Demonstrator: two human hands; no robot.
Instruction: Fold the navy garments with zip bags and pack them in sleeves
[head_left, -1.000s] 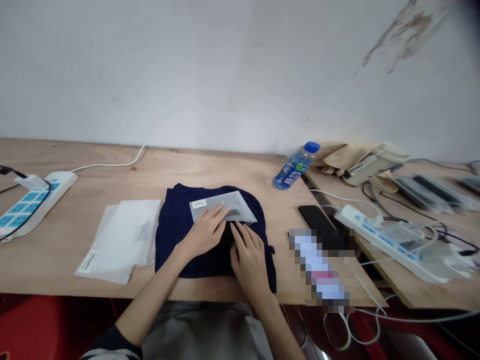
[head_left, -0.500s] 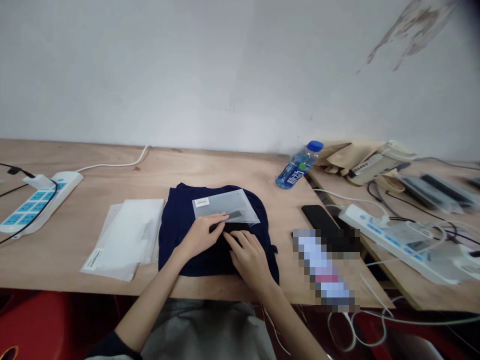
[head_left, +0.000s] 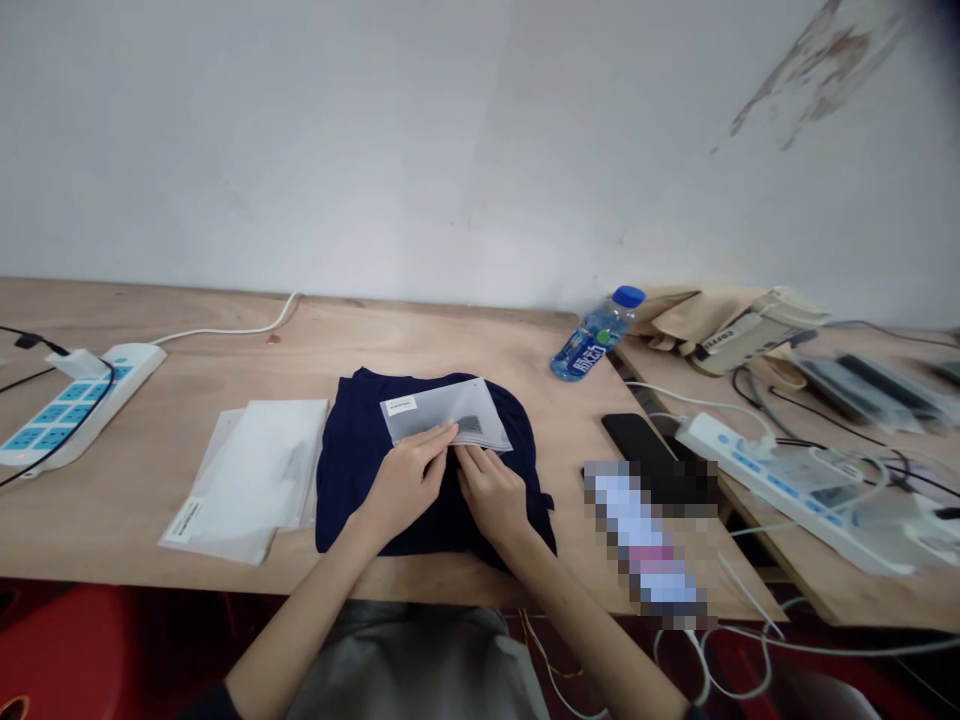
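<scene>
A translucent plastic bag with a white label lies on a folded navy cloth. My left hand is closed on the bag's near edge, fingertips on top and thumb below. My right hand is at the same edge, its fingers pressed together and their tips tucked at or under the plastic, partly hidden. A very dark patch shows between my hands; I cannot tell whether it is a separate piece. Left of the cloth lies a stack of similar plastic bags.
A power strip sits at the left. To the right are a blue-capped bottle, a black phone, a blurred-out screen and another power strip with cables. A paper coffee bag stands behind them.
My right hand has moved up to the bag's near edge, its fingers now together. My left hand has shifted slightly and now pinches that edge. The bag has slid slightly left.
</scene>
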